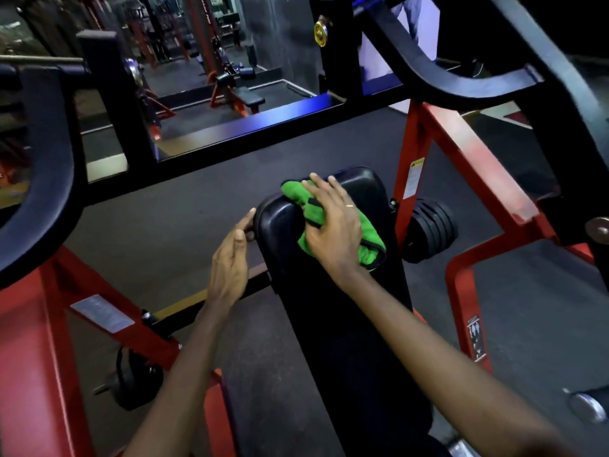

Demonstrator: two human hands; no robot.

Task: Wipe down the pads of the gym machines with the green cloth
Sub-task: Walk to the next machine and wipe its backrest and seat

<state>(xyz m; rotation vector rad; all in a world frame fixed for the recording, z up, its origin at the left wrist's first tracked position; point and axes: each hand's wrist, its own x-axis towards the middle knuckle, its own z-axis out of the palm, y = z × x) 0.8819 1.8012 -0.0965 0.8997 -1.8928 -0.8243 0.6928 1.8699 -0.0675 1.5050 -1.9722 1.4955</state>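
Note:
A long black back pad [329,301] of a red-framed gym machine runs from the bottom centre up to a rounded top end. My right hand [333,225] lies flat on the green cloth [369,242], pressing it against the top of the pad; the cloth bunches out beyond my fingers and under my wrist. My left hand [230,258] is at the pad's left edge with fingers straight and apart, fingertips touching the side of the pad and holding nothing.
Red frame beams [461,153] rise on the right and lower left. Thick black lever arms [49,179] curve on both sides. Black weight plates [431,229] sit right of the pad. Dark rubber floor [158,219] lies around, with benches [247,98] behind.

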